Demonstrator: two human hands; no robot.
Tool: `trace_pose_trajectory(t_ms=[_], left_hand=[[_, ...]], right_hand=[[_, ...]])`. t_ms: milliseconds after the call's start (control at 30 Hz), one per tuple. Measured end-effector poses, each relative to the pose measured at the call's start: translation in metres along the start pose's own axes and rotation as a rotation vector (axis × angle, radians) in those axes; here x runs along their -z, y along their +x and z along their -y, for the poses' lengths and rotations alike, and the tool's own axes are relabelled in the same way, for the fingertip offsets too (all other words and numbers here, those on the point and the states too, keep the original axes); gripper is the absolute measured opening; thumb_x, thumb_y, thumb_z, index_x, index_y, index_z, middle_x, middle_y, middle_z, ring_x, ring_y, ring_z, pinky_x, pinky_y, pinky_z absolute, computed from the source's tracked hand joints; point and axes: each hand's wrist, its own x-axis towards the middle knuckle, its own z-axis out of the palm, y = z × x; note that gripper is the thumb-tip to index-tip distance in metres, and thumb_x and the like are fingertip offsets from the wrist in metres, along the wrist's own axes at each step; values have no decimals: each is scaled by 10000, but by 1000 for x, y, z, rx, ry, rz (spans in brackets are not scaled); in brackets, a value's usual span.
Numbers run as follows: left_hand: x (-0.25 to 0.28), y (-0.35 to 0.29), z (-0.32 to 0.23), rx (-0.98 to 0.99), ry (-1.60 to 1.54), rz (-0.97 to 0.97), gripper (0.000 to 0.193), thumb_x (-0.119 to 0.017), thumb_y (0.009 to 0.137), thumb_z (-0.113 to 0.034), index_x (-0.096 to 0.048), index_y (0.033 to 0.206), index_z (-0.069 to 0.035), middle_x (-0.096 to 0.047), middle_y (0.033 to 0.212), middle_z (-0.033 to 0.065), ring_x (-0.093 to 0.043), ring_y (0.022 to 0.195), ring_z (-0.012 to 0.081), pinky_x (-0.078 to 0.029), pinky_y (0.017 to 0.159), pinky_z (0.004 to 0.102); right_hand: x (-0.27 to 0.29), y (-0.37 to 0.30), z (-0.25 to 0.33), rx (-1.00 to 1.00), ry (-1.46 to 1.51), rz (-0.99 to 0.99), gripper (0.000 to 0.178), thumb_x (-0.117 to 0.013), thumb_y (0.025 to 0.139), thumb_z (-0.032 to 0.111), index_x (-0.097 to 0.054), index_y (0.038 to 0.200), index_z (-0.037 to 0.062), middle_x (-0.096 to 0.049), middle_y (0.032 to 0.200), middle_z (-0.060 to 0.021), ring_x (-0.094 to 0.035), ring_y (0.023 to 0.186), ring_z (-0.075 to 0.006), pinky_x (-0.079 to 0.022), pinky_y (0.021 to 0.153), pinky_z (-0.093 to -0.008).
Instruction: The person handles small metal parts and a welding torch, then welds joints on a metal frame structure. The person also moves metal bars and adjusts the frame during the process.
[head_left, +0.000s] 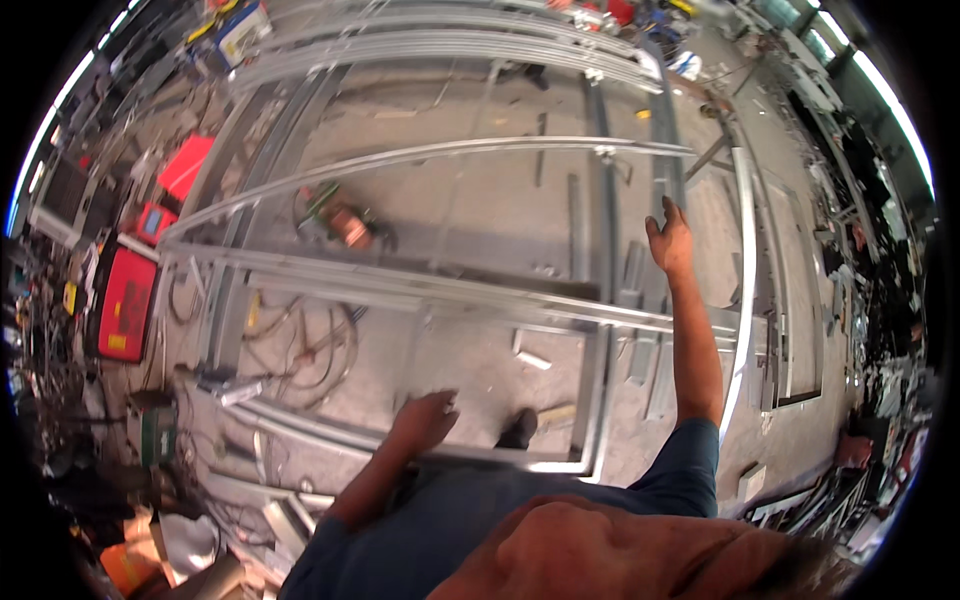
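Note:
My right hand [670, 240] reaches forward on the right with its fingers stretched out and nothing held. It hovers beside the right-hand uprights of a large grey metal frame [598, 400]; whether it touches them I cannot tell. Lower down, my left hand [425, 420] is held low in front of my body, above the frame's near part. Its fingers are partly spread, and no object shows in them. Between the hands, long silvery rails [450, 283] lie across the frame. Another thin rail [450, 148] crosses farther away.
Several long metal bars [440, 50] lie across the far end. A green and copper-coloured tool [345, 222] sits inside the frame, near coiled cables [320, 360]. At the left stands a red machine [128, 305]. One dark shoe [518, 430] shows beside a wood piece [557, 415].

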Motion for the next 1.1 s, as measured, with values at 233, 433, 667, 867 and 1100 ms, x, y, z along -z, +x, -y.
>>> trace_pose_trajectory(t_ms=[233, 433, 667, 867, 1100], left_hand=[[105, 11, 84, 142, -218, -117, 401, -675, 892, -230, -629, 1260, -79, -739, 1045, 136, -713, 943, 321, -555, 827, 437], [134, 56, 246, 454, -670, -635, 425, -662, 890, -163, -600, 1287, -24, -697, 878, 97, -674, 801, 234, -549, 712, 351], [239, 92, 349, 788, -1108, -1071, 665, -591, 813, -78, -433, 1452, 14, -603, 972, 97, -597, 869, 223, -547, 702, 381], [275, 109, 435, 836, -932, -1006, 504, -584, 827, -82, -586, 1326, -11, -596, 840, 57, -591, 743, 161, -508, 613, 315], [288, 155, 449, 770, -884, -909, 180, -606, 830, -97, -685, 992, -84, -581, 787, 31, -565, 708, 147, -485, 599, 309]], right_hand=[[-130, -113, 215, 235, 59, 405, 736, -744, 869, 320, -427, 1431, -34, -510, 1418, -259, -502, 1307, -428, -434, 1089, -458], [-212, -186, 253, 169, -19, 352, 952, -764, 850, 428, -281, 1515, -53, -302, 1541, -322, -285, 1443, -482, -260, 1195, -532], [-233, -234, 209, -363, -250, 155, 1140, -730, 837, 590, -120, 1580, -23, -106, 1593, -374, -115, 1499, -507, -172, 1201, -591], [-259, -237, 198, -352, -293, 214, 1321, -778, 721, 691, -91, 1574, -47, -18, 1587, -407, -14, 1448, -626, -105, 1159, -706], [-280, -185, 194, -311, -206, 149, 1281, -809, 738, 621, -109, 1568, -58, -12, 1581, -415, 36, 1440, -650, -79, 1165, -705]])
